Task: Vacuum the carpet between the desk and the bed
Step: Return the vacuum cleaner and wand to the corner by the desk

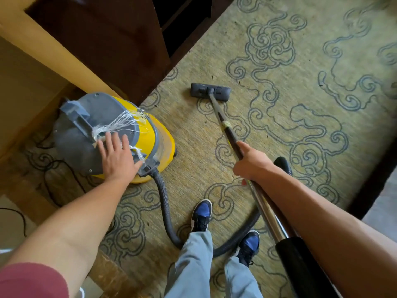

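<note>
A yellow canister vacuum (150,134) with a grey lid stands on the patterned green carpet (279,61) at the left. My left hand (119,159) lies flat on the lid, fingers spread, beside frayed clear tape. My right hand (251,162) is closed around the metal wand (225,123). The wand runs forward to the dark floor head (210,92), which rests flat on the carpet. A grey ribbed hose (166,207) leaves the canister, loops behind my feet and rises again at the right.
Dark wooden furniture (111,39) and a tan desk edge (43,46) stand close behind the canister. Black cables (62,181) trail on the floor at the left. My blue shoes (202,214) stand inside the hose loop. A dark border (369,186) runs along the carpet's right side.
</note>
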Action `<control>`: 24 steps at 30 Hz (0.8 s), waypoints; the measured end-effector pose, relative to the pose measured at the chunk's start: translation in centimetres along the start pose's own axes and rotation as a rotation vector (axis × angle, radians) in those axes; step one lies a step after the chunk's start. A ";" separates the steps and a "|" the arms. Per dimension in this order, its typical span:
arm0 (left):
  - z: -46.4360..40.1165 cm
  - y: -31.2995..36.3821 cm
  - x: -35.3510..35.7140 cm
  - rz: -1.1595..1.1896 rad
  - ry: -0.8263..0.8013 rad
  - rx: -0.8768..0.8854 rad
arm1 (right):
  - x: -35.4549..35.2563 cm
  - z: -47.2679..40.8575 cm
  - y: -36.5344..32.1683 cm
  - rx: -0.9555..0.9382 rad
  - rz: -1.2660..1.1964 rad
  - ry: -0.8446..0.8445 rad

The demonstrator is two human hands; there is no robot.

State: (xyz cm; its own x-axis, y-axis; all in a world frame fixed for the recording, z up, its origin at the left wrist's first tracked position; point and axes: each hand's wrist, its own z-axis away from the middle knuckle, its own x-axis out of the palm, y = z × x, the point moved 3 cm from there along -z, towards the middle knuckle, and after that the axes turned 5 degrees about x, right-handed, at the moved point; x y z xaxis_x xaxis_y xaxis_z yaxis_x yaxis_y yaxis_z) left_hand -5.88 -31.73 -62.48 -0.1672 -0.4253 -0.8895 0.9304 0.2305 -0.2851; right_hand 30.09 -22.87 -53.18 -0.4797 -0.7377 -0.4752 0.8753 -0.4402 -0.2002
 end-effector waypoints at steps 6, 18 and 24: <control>2.7 3.5 -6.5 0.190 -0.049 0.098 | -3.2 4.4 0.7 -0.041 -0.102 -0.100; 12.3 2.6 -18.0 0.550 0.091 -0.117 | -8.4 13.7 6.8 -0.144 -0.123 -0.100; 20.4 -2.3 -20.2 0.583 0.144 -0.273 | -10.5 14.3 8.3 -0.183 -0.091 -0.104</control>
State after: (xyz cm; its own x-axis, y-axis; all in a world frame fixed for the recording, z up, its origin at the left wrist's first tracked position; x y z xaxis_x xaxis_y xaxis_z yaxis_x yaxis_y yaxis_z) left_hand 1.98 -41.54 -36.54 0.2792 -0.0466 -0.9591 0.7686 0.6096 0.1941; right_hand 41.46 -26.14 -37.60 -0.5529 -0.7521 -0.3588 0.8199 -0.4142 -0.3952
